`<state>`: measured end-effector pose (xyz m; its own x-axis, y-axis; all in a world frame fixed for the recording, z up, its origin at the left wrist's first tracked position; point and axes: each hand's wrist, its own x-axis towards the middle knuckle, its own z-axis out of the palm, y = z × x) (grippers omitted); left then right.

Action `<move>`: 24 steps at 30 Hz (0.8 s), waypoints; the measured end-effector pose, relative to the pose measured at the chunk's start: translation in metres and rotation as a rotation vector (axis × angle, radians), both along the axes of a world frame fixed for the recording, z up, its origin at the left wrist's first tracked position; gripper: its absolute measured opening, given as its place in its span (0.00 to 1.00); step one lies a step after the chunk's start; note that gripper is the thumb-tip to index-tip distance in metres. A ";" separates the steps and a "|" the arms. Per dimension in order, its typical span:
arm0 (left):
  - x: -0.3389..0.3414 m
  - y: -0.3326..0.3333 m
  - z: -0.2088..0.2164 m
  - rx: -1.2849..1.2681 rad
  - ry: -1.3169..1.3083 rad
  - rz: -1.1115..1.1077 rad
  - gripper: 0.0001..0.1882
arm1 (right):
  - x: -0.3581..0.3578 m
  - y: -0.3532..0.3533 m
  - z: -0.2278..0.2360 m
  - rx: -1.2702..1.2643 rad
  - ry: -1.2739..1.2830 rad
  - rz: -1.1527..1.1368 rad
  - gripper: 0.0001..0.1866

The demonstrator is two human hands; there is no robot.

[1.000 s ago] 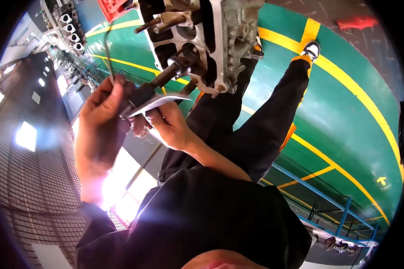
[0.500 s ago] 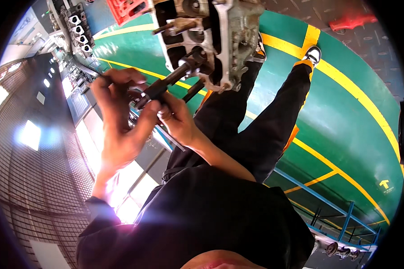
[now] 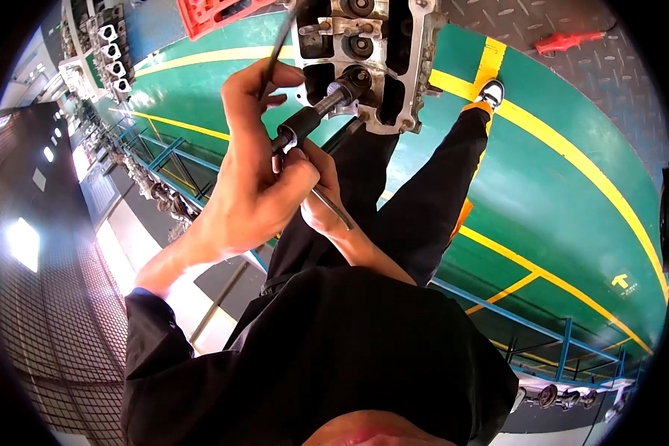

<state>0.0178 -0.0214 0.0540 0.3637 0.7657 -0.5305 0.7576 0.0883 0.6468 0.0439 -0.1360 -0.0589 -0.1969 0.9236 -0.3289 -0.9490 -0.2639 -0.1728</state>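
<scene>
A metal cylinder head (image 3: 421, 59) with round valve wells stands before me at the top. The foot of a dark valve spring compressor (image 3: 302, 123) sits on its nearest well, and the shaft slants down toward me. My left hand (image 3: 249, 182) is closed about the tool's near end, thumb bent across it and index finger raised beside a thin dark rod (image 3: 277, 48). Behind the left thumb, my right hand (image 3: 324, 208) is closed at the same end, its fingers partly hidden. A thin bar (image 3: 333, 209) sticks out past it over my wrist.
A red plastic crate (image 3: 201, 21) is beyond the cylinder head, left. Another cylinder head (image 3: 111, 52) stands at the far left. Blue rails (image 3: 569, 349) run at the lower right. A red-handled tool (image 3: 569, 41) lies on the dark tread plate, upper right. Another person's shoe (image 3: 492, 93) shows nearby.
My left hand has moved right and up in the picture, and its thumb has come over the compressor's near end. The whole view has shifted, showing the cylinder head more squarely.
</scene>
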 end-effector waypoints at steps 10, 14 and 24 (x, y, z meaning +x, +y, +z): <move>-0.016 0.035 -0.011 0.066 -0.239 -0.513 0.34 | 0.000 -0.002 -0.001 0.012 -0.010 -0.019 0.25; -0.014 0.051 -0.010 0.041 -0.186 -0.727 0.23 | 0.001 -0.001 0.004 -0.059 0.110 -0.065 0.07; -0.018 0.055 -0.017 0.259 -0.281 -0.802 0.37 | 0.022 0.008 0.006 0.015 0.070 0.017 0.25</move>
<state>0.0000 0.0337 0.0373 0.9327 0.3086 -0.1864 0.3392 -0.5756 0.7441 0.0659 -0.1282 -0.0529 -0.2344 0.9248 -0.2996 -0.9543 -0.2776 -0.1104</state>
